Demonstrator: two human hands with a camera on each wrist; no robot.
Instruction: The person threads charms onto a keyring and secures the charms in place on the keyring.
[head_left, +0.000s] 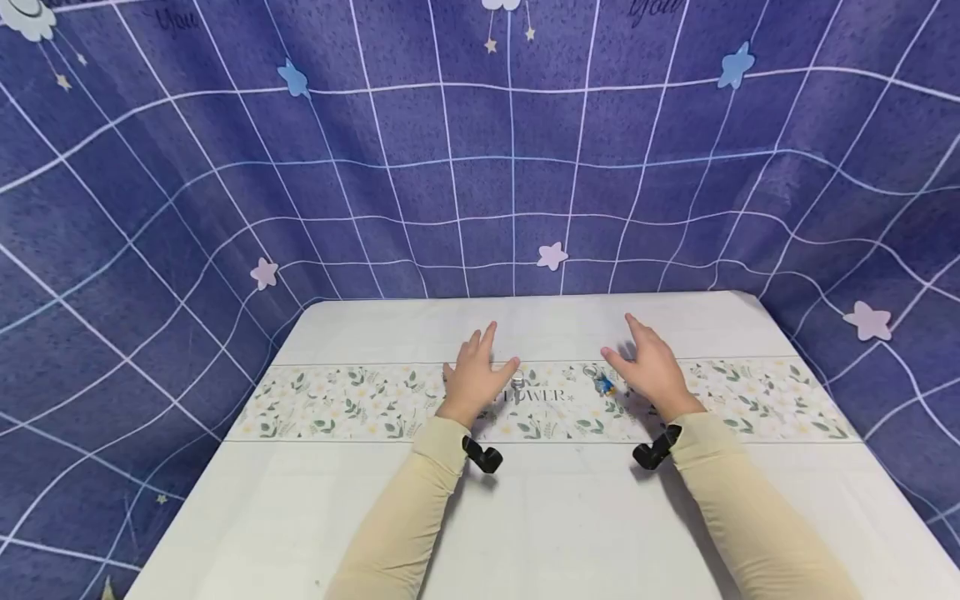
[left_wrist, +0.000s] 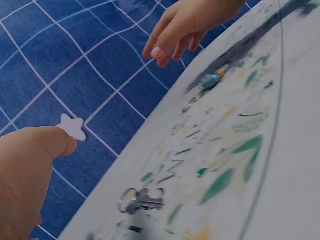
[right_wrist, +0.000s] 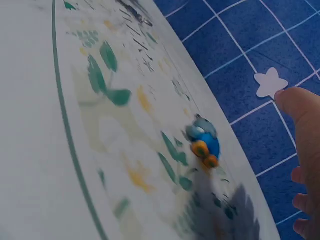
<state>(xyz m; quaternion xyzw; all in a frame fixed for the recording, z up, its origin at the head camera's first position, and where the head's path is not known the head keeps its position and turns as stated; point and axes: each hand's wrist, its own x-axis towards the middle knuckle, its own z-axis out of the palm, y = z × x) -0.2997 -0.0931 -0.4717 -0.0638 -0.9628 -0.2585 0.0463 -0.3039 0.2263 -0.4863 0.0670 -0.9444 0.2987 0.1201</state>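
Note:
My left hand (head_left: 474,379) hovers over the printed band of the table with its fingers spread, holding nothing. Just right of its thumb lies a metal key on a ring (head_left: 517,383), also visible as a key (left_wrist: 147,201) in the left wrist view. A small blue figurine keychain (head_left: 605,384) with orange feet rests on the band, left of my right hand (head_left: 656,375). That hand is likewise empty, thumb apart from the fingers. The right wrist view gives the figurine (right_wrist: 206,142) more closely; in the left wrist view a chain trails from it.
The white table cover (head_left: 570,517) has a flower-and-leaf band with lettering across it. A blue curtain (head_left: 480,183) with white grid lines and stars surrounds the table's back and sides. Each wrist wears a black camera mount (head_left: 483,457).

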